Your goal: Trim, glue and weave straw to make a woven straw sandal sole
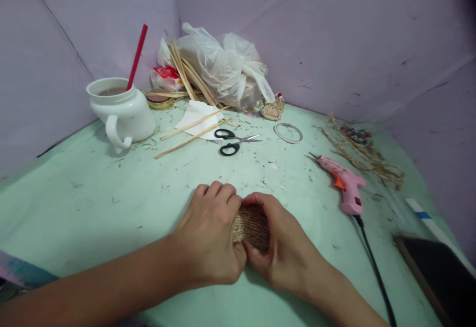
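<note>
Both of my hands are closed around a small brown piece with fine rows of twine or straw [253,227]; its full shape is hidden by the fingers. My left hand [215,232] grips its left side, knuckles up. Around its right side curve the thumb and fingers of my right hand [278,242]. Beyond them on the green table lie black-handled scissors [238,143] with the blades pointing right. A pink hot glue gun [344,183] with an orange trigger rests to the right, its nozzle toward the back left.
At the back left stands a white mug [126,113] with liquid and a red stick [137,56]. Straw strips [189,136] cross a white paper [193,113] before a tied plastic bag [230,64]. A ring [288,132], loose fibres [366,156], a cord [375,267] and a dark phone-like slab [439,277] lie rightward.
</note>
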`<state>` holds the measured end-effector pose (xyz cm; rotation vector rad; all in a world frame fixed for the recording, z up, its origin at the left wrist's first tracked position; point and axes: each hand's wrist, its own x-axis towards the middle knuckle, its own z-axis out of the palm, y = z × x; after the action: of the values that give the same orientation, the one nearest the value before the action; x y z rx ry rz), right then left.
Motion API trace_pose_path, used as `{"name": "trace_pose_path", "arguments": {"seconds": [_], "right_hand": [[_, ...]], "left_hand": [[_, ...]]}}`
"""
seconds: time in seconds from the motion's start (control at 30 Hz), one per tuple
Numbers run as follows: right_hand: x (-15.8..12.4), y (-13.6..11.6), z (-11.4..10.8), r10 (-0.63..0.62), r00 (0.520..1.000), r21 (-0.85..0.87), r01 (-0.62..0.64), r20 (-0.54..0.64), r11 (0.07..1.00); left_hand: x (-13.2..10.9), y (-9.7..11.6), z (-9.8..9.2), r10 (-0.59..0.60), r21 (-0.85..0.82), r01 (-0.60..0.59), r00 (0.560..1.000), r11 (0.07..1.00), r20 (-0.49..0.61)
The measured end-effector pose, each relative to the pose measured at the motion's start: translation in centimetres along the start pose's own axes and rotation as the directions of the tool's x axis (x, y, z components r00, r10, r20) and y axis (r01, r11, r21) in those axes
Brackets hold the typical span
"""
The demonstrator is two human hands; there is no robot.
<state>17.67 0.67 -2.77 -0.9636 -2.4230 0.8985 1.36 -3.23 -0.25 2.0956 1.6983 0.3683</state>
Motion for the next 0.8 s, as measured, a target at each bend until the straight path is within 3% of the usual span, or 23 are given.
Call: {"name": "trace_pose_path", "arguments": {"seconds": [0.2,0.3,0.53,0.8], "right_hand": [[0.1,0.2,0.2,0.009,0.999,0.053,-0.006,-0.049,0.999],[0.3,0.0,-0.3,-0.054,0.999,0.05,0.054,-0.003,0.997],[-0.4,-1.1,-0.7,-0.236,0.972,-0.216,0.234,0.019,0.948],[-0.5,-1.1,-0.3,-0.184,0.983,-0.077,0.182,-0.01,0.98]], "left_hand": [[0.4,-0.1,0.1,0.022,-0.024,-0.022,1.0,0.999,-0.006],[0.4,-0.2,0.0,0.03,-0.013,-0.03,1.0,0.999,-0.002],[-0.3,-0.1,-0.6,0.066,0.088,-0.07,0.997,0.994,0.047],[0.8,0.4,-1.0,0.086,0.124,-0.098,0.992,0.987,0.094]]}}
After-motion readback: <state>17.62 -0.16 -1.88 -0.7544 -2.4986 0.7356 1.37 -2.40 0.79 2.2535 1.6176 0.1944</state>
